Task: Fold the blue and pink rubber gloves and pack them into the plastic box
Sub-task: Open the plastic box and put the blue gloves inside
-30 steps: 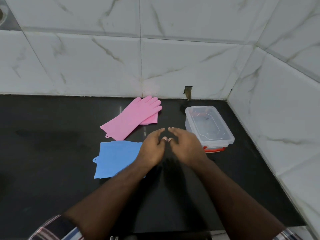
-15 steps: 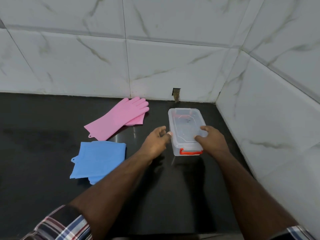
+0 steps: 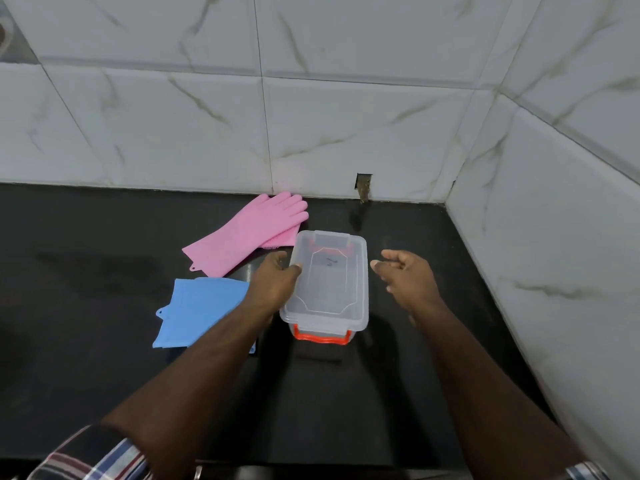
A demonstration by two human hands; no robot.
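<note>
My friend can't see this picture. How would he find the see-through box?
Look at the black counter in the corner of the white tiled walls. The plastic box sits mid-counter, right of the pink gloves and blue gloves. It alone is clear, with an orange latch, and the left hand holds it.

A black countertop (image 3: 104, 341) meets white marble-veined wall tiles (image 3: 346, 133) in a corner.

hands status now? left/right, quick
Left hand: grips the left rim of the plastic box.
Right hand: off the box, fingers loosely curled, holding nothing.
</note>
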